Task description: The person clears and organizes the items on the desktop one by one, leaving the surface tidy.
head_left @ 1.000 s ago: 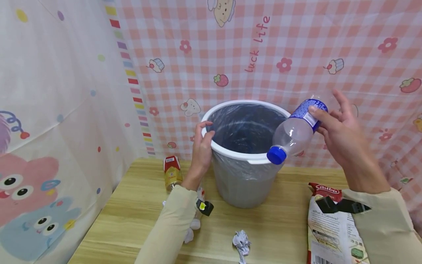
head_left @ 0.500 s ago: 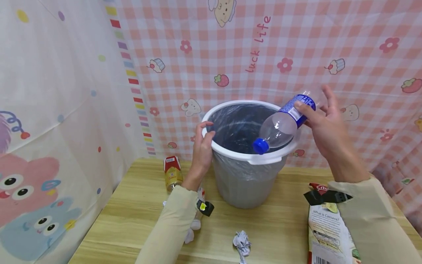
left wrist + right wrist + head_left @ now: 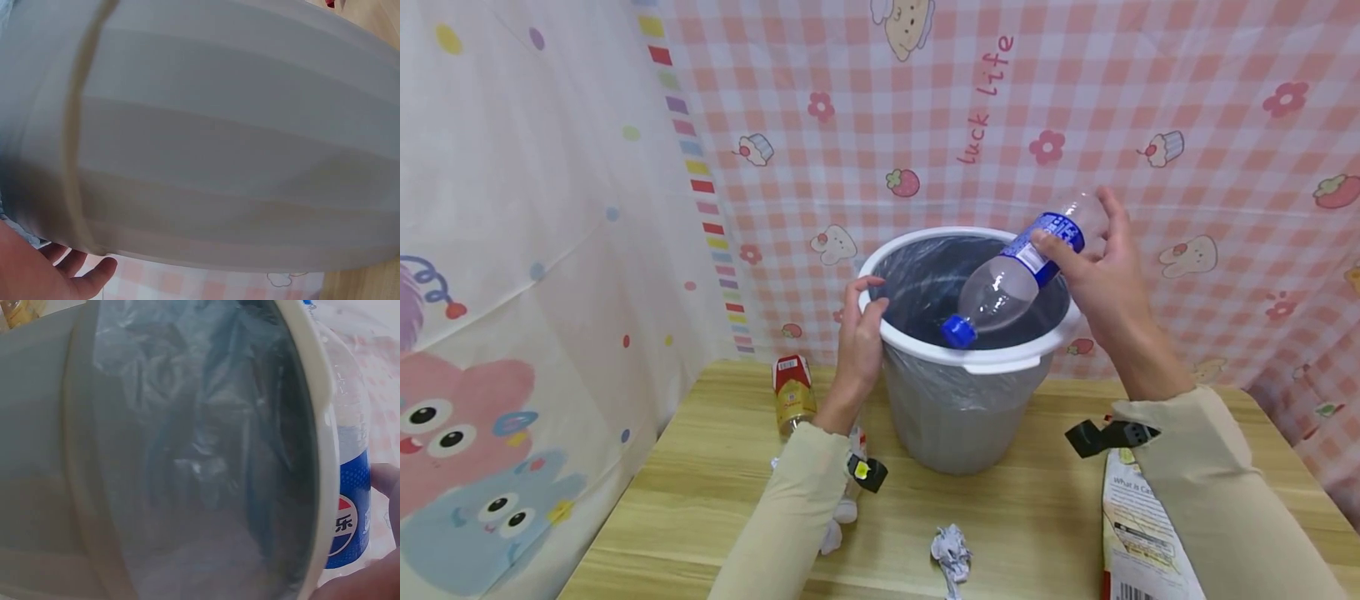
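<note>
- Clock below = head view, centred on the bin; 12 was the far side.
- Left hand at 9: fingers curled over the rim, gripping the bin. Left wrist view was nearly all bin wall; that hand was cut off at about 7 there, grip only partly shown.
- Right hand at 2: gripping the bottle, thumb across the blue label, one finger up by the base. Other fingers hidden behind the bottle.
- Bottle slanted over the bin mouth, base toward 2, blue cap low and above the opening. Couldn't tell whether it touched the rim.
- Right wrist view: rim covered part of the bottle and its logo; cap mostly cut off at the top edge.
- Clear liner inside the bin; bottom of the bin couldn't be made out.
- Red-and-gold container on the table between 8 and 9, lower end hard to read near the left sleeve.
- White item at 7, mostly under that sleeve; couldn't identify it.
- Crumpled paper at 6.
- Snack bag between 4 and 5, partly covered by the right sleeve, bottom cut off by the frame.
</note>
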{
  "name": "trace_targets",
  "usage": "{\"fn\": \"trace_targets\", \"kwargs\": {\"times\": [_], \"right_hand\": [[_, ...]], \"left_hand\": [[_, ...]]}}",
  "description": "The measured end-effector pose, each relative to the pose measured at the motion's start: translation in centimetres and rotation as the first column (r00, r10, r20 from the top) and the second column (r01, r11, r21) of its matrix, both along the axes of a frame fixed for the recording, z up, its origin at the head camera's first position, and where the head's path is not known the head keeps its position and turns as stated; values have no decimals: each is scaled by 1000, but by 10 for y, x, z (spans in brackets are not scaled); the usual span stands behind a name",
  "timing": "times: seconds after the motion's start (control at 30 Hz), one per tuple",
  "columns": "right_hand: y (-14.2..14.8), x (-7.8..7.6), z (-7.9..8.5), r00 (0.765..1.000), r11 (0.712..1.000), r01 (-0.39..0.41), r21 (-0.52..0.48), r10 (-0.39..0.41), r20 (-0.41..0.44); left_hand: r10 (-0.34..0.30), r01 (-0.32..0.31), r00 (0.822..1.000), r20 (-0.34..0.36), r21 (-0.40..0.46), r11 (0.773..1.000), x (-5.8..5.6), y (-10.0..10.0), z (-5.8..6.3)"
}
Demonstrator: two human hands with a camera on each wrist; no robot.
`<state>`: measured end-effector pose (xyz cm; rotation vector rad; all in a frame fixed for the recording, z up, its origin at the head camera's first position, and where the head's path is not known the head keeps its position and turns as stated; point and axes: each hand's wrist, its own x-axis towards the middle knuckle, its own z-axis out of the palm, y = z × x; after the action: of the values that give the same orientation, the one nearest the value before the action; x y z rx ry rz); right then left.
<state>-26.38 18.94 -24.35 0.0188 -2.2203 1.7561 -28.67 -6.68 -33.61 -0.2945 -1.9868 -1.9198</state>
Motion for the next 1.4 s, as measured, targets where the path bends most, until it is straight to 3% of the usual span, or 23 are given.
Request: {"fn": "trace_targets", "kwargs": {"times": [0.3,0.6,0.73,0.9,1.17,1.4], "right_hand": [[-7,-5,-6,998,999,36,22,-34,-57],[-13,-4,-12,995,991,57,119,-47,-87],[-18,-6,-16,990,979,75,187,-50,-131],[-23,-8,-20,984,953,109,284,-61,-170],[-24,-10,-22,980,907,139,397,-68,-187],[-24,-7,-23,990,880,95,466,-34,-137]], "left_hand": [[-9,10,1000,22,-27,1000,-1,0,2],[-19,20,997,77,-16,1000,0,-1,9],[-5,3,997,83,28,1000,-2,-2,17],[-2,-1,995,102,25,1000,-6,-5,22],[-60,58,997,52,47,997,-12,-6,13],[-48,49,999,-20,59,997,-13,-3,2]]}}
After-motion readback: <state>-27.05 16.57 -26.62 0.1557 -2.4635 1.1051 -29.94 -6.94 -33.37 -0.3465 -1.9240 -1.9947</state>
